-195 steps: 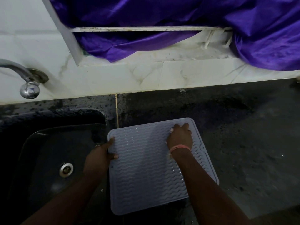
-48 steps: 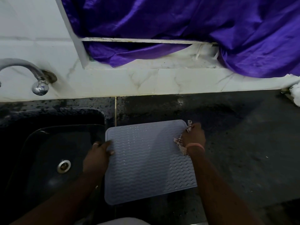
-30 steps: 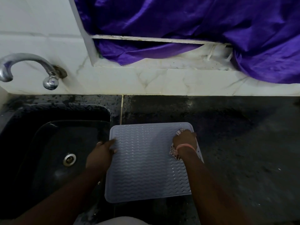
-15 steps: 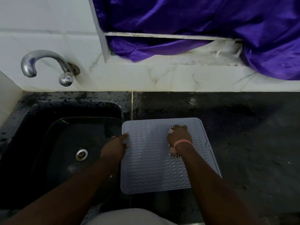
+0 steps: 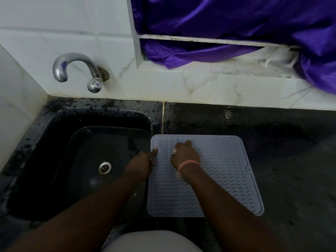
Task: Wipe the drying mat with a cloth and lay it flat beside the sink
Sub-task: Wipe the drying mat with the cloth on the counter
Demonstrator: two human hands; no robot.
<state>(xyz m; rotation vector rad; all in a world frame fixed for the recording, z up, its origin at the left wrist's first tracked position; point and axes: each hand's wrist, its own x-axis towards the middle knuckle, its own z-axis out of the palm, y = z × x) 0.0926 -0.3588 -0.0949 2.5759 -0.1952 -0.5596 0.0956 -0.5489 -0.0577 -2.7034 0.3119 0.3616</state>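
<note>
A pale grey drying mat (image 5: 223,171) with a wavy ribbed surface lies flat on the dark countertop (image 5: 291,160), its left edge along the sink (image 5: 91,160). My right hand (image 5: 184,155) presses down on the mat's upper left part, closed over a small patterned cloth (image 5: 174,151) of which only a scrap shows at the knuckles and wrist. My left hand (image 5: 143,163) pins the mat's left edge, thumb on top and fingers over the sink side.
A chrome tap (image 5: 76,70) juts from the white tiled wall above the black sink, whose drain (image 5: 104,167) is bare. Purple fabric (image 5: 236,24) hangs over a window ledge at the back. Dark counter stretches to the right of the mat.
My right hand has swept the cloth from the mat's far right corner leftward to its upper left. My left hand has stayed on the left edge. The camera has shifted left.
</note>
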